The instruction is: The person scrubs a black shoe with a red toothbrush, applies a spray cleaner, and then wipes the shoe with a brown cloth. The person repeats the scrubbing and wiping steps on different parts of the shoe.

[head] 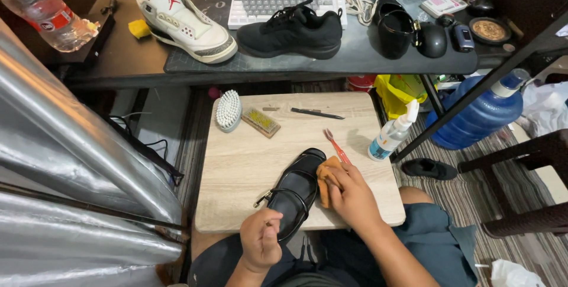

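Down low, left hand [260, 241] pinches the heel end of a black sandal [294, 192] lying on a small wooden board [242, 168]. Right hand [350, 195] closed on a tan cloth [327, 176], pressed to the sandal's side. Red toothbrush [337, 146] just beyond the right hand; spray bottle [392, 133] further right. White brush [228, 110], small wire brush [261, 122] and black pen [317, 113] lie well ahead of both hands

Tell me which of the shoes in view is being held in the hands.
The black strappy sandal on the small wooden board. The left hand grips its heel end; the right hand presses an orange cloth on it. The others sit untouched on the desk.
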